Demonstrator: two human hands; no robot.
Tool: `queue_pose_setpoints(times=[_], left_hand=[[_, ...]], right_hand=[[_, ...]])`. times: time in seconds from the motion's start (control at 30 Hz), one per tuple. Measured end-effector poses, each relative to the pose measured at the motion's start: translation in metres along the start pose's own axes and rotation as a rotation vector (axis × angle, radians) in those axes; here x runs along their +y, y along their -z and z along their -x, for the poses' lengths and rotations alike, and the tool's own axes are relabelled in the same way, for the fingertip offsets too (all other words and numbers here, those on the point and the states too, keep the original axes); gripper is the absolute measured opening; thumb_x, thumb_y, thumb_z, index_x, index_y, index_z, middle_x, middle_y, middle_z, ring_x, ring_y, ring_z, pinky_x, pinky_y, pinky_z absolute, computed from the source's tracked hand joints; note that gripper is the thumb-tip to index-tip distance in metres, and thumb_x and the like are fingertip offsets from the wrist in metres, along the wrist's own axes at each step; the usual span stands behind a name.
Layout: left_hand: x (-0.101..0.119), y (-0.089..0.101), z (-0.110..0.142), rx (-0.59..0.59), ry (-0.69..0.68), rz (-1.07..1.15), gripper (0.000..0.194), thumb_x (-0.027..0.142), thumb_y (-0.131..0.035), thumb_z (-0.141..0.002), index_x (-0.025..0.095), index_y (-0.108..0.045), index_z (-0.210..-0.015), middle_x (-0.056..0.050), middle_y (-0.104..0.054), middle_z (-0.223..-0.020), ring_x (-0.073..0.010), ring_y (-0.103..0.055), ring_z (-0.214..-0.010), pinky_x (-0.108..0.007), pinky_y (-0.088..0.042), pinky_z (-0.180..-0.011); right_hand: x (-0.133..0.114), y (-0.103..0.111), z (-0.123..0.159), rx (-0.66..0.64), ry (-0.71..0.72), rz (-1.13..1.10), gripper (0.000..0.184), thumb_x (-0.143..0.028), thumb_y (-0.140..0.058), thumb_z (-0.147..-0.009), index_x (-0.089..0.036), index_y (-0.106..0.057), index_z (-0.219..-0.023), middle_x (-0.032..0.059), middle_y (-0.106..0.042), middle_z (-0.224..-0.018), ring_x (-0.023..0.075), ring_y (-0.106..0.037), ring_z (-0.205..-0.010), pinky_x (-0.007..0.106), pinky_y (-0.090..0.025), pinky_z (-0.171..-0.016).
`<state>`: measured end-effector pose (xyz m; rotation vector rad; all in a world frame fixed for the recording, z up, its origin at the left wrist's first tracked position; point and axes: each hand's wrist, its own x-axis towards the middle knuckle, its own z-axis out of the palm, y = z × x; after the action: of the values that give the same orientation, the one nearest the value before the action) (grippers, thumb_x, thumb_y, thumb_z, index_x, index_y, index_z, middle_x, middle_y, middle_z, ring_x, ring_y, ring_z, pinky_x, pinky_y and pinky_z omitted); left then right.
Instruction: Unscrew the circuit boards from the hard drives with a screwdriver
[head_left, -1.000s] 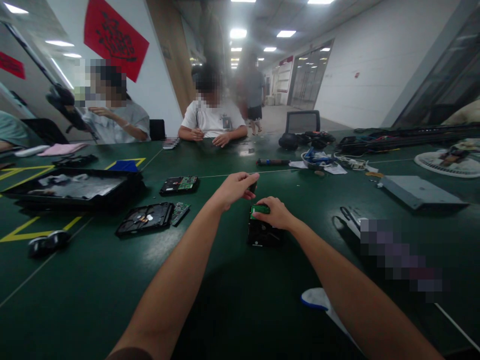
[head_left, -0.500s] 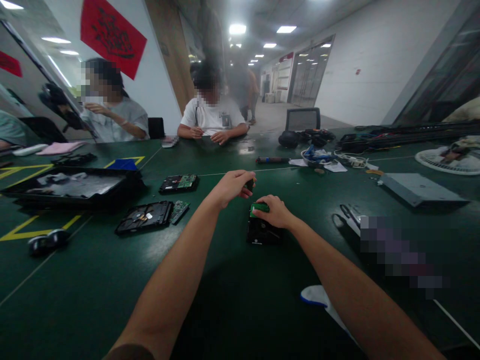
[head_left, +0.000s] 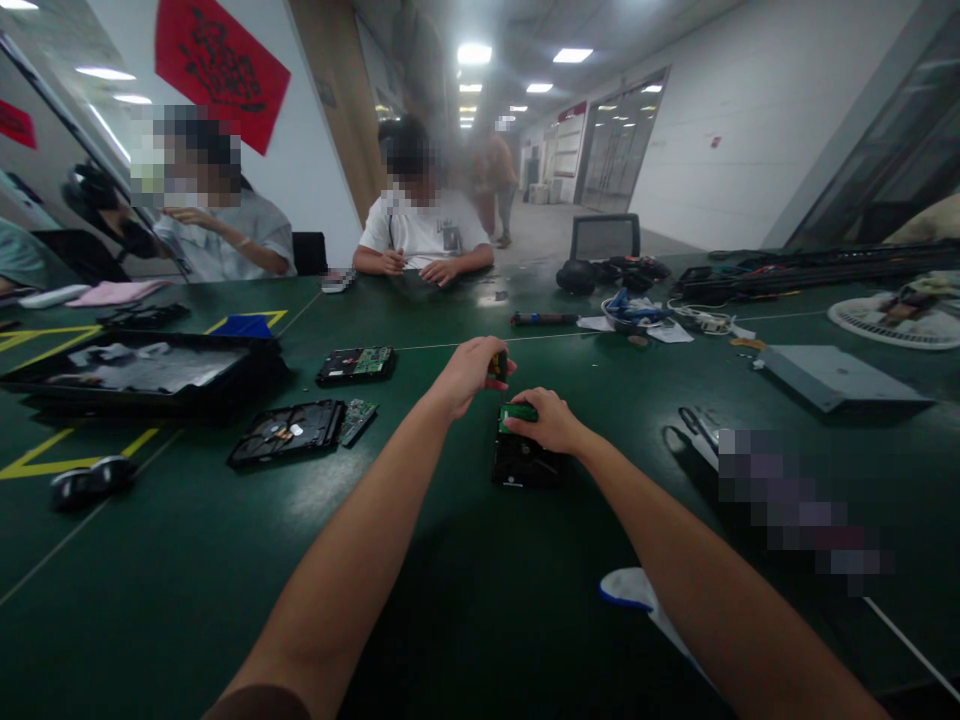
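Note:
A black hard drive (head_left: 525, 465) lies on the green table in front of me, with a green circuit board (head_left: 519, 412) at its far end. My right hand (head_left: 553, 420) grips that end, thumb across the board and fingers curled around the far side. Just beyond and to the left, my left hand (head_left: 476, 372) is closed around the black and yellow handle of a screwdriver (head_left: 497, 365). Its handle is mostly covered by my fingers, and a thin shaft points down at the board. Whether the tip touches a screw is too small to make out.
To the left lie an opened hard drive (head_left: 289, 432), a loose circuit board (head_left: 358, 422), another drive (head_left: 355, 364) and a black tray (head_left: 142, 365). On the right are a grey metal box (head_left: 840, 378) and a white glove (head_left: 630, 588). A co-worker (head_left: 424, 235) sits opposite.
My left hand has turned slightly at the wrist and shifted a little right, showing more of the yellow on the handle. My right hand keeps its hold on the drive.

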<state>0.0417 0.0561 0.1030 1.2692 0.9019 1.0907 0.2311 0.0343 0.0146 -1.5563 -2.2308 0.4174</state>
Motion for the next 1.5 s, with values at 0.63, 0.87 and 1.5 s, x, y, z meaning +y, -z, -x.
queue_pose_setpoints(times=[0.63,0.87,1.5], left_hand=[[0.002,-0.011,0.005,0.052,-0.023,-0.014,0.024,0.037,-0.056,-0.082,0.016,-0.068,-0.076,-0.009,-0.067,-0.08,-0.0197,-0.063,-0.077,-0.026,-0.054,-0.057],[0.006,-0.014,0.008,0.035,-0.022,-0.056,0.016,0.032,-0.061,-0.084,0.016,-0.066,-0.084,-0.008,-0.065,-0.079,-0.0196,-0.064,-0.075,-0.031,-0.058,-0.06],[0.006,-0.007,0.005,0.019,-0.005,0.098,0.012,0.027,-0.062,-0.085,0.015,-0.065,-0.083,-0.01,-0.068,-0.082,-0.0201,-0.067,-0.079,-0.034,-0.061,-0.068]], right_hand=[[-0.004,0.002,0.001,0.006,-0.023,0.033,0.045,-0.059,-0.069,-0.088,-0.028,-0.072,-0.122,0.0087,-0.069,-0.122,0.0312,-0.061,-0.115,0.043,-0.047,-0.094],[-0.006,0.001,0.0,0.001,-0.033,0.046,0.045,-0.057,-0.07,-0.088,-0.028,-0.071,-0.122,0.0091,-0.068,-0.125,0.0323,-0.061,-0.118,0.044,-0.047,-0.096],[-0.007,0.002,0.001,0.006,-0.027,0.033,0.042,-0.054,-0.069,-0.089,-0.027,-0.072,-0.12,0.0088,-0.069,-0.122,0.031,-0.061,-0.116,0.043,-0.047,-0.094]])
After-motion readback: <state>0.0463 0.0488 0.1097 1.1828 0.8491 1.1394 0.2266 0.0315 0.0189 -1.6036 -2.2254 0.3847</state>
